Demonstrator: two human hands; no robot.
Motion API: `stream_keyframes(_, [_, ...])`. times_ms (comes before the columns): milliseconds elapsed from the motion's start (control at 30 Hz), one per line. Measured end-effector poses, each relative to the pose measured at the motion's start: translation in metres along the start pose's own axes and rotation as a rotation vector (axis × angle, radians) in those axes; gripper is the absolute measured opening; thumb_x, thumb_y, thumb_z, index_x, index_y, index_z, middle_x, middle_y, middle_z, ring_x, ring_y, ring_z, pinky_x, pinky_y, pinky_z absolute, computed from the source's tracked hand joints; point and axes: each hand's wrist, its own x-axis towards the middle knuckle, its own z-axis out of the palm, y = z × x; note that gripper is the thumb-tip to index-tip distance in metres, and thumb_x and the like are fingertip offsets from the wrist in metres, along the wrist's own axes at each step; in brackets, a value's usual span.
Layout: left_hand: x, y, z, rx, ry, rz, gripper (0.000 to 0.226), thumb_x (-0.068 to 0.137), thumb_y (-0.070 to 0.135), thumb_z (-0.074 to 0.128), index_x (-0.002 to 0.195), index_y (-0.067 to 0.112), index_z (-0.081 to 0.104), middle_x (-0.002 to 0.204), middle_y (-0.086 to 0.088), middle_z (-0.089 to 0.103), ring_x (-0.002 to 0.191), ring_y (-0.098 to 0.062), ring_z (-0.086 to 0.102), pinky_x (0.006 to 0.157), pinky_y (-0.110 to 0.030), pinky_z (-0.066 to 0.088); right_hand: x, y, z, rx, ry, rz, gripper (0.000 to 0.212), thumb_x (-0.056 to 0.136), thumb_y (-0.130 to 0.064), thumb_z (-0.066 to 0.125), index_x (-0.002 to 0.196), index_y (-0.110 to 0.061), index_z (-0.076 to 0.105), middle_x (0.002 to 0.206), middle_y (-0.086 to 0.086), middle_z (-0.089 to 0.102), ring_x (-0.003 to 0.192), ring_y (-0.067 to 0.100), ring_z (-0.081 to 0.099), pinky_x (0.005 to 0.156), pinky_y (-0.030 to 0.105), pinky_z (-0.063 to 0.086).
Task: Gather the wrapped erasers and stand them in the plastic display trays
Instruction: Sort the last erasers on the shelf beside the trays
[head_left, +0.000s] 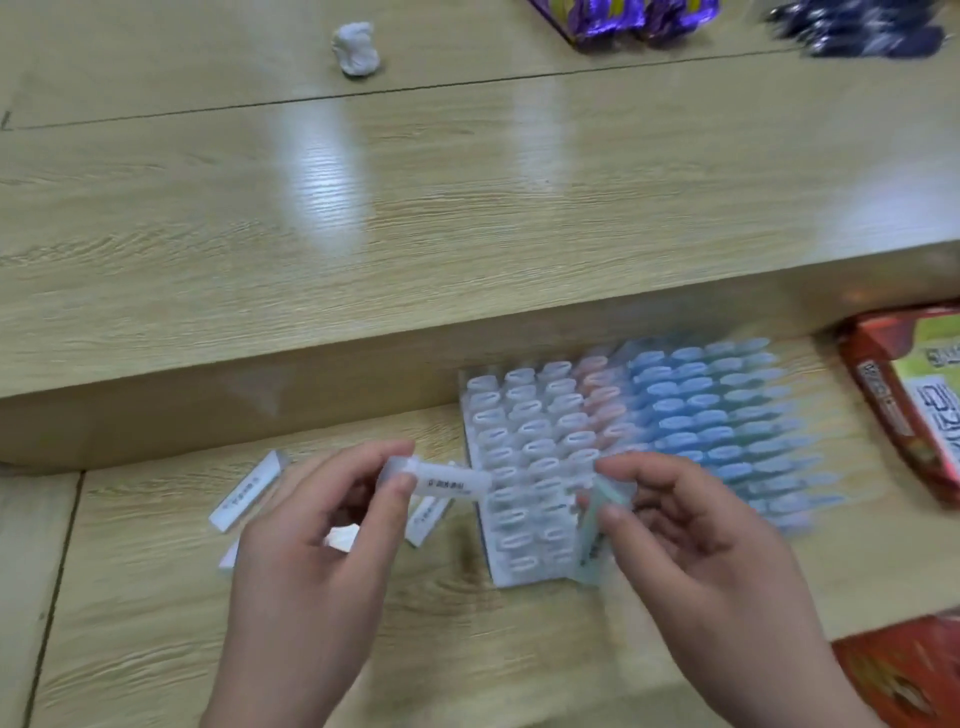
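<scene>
My left hand (322, 530) pinches a white wrapped eraser (447, 480) by one end, holding it level above the lower shelf. My right hand (691, 525) pinches a pale green wrapped eraser (597, 540) over the front right corner of the white display tray (524, 467). That tray is packed with upright white erasers and a column of pink ones. Beside it on the right, a tray of blue erasers (727, 415) stands full. Loose white erasers (249, 491) lie flat on the shelf to the left, partly hidden by my left hand.
An upper wooden counter (415, 208) overhangs the shelf behind the trays. A crumpled white lump (356, 49) and purple packets (623, 18) sit at its far side. Red snack packages (914, 395) lie right of the trays, another (904, 675) at the lower right.
</scene>
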Motion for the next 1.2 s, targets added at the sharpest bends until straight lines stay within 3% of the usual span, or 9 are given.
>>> stream_keyframes(100, [0.003,0.02,0.024,0.094,-0.06,0.145,0.02,0.089,0.04,0.058,0.105,0.039,0.071,0.095,0.014,0.068,0.082,-0.01,0.063,0.064,-0.008,0.043,0.01,0.0,-0.047,0.01,0.094,-0.012,0.03,0.075,-0.049,0.072,0.097,-0.03,0.072,0.087,0.002,0.076,0.077,0.015,0.072,0.073,0.022,0.058])
stream_keyframes(267, [0.0,0.028,0.064,0.172,-0.14,0.285,0.027,0.089,0.019,0.065,0.114,0.025,0.073,0.095,0.017,0.062,0.076,-0.001,0.057,0.065,-0.007,0.04,0.021,0.007,-0.092,-0.071,0.217,-0.071,0.015,0.073,-0.023,0.07,0.086,-0.03,0.073,0.089,-0.003,0.074,0.078,0.013,0.07,0.076,0.017,0.055])
stream_keyframes(400, [0.0,0.022,0.083,0.317,-0.186,0.376,0.027,0.092,0.021,0.064,0.117,0.02,0.073,0.098,0.013,0.065,0.084,-0.007,0.058,0.072,-0.017,0.043,0.027,0.012,-0.112,-0.038,0.24,-0.117,0.013,0.076,-0.018,0.068,0.086,-0.026,0.073,0.091,-0.003,0.073,0.08,0.01,0.07,0.074,0.013,0.054])
stream_keyframes(567, [0.0,0.012,0.098,0.506,-0.182,0.485,0.024,0.091,0.022,0.064,0.11,0.014,0.076,0.095,0.005,0.069,0.081,-0.019,0.057,0.073,-0.026,0.043,0.035,0.025,-0.135,0.002,0.26,-0.132,0.011,0.081,-0.035,0.075,0.092,-0.031,0.073,0.09,0.002,0.072,0.079,0.019,0.071,0.076,0.018,0.056])
stream_keyframes(700, [-0.005,0.014,0.103,0.545,-0.203,0.397,0.015,0.092,0.03,0.065,0.103,0.023,0.071,0.086,0.015,0.064,0.082,-0.01,0.051,0.065,-0.025,0.045,0.036,0.032,-0.147,0.032,0.247,-0.117,0.033,0.073,-0.054,0.076,0.094,-0.029,0.071,0.091,0.001,0.073,0.08,0.019,0.071,0.077,0.02,0.056])
stream_keyframes(800, [-0.005,0.019,0.104,0.57,-0.207,0.272,0.007,0.087,0.034,0.066,0.086,0.028,0.063,0.076,0.024,0.052,0.075,-0.004,0.044,0.055,-0.017,0.039,0.034,0.038,-0.152,0.02,0.245,-0.155,0.016,0.082,-0.039,0.076,0.094,-0.03,0.071,0.091,0.003,0.072,0.08,0.023,0.071,0.078,0.02,0.056])
stream_keyframes(900, [-0.005,0.023,0.105,0.635,-0.206,0.353,0.014,0.093,0.025,0.066,0.079,0.022,0.066,0.078,0.021,0.057,0.077,-0.006,0.042,0.061,-0.011,0.03,0.031,0.043,-0.152,-0.086,0.191,-0.248,0.013,0.085,-0.025,0.073,0.093,-0.035,0.07,0.094,-0.002,0.07,0.083,0.019,0.07,0.078,0.019,0.055])
stream_keyframes(1033, [-0.005,0.022,0.104,0.679,-0.218,0.426,0.022,0.092,0.033,0.054,0.085,0.023,0.071,0.086,0.017,0.067,0.079,-0.014,0.051,0.058,-0.022,0.036,0.034,0.044,-0.142,-0.383,0.071,-0.416,0.011,0.084,-0.024,0.068,0.095,-0.022,0.071,0.094,-0.011,0.069,0.087,0.006,0.067,0.075,0.014,0.051])
stream_keyframes(1200, [-0.008,0.016,0.101,0.613,-0.206,0.441,0.021,0.092,0.031,0.059,0.091,0.019,0.077,0.093,0.009,0.066,0.084,-0.017,0.056,0.064,-0.026,0.043,0.037,0.06,-0.144,-0.732,-0.015,-0.583,0.011,0.087,-0.024,0.071,0.095,-0.018,0.076,0.093,-0.012,0.071,0.083,0.016,0.064,0.074,0.031,0.05])
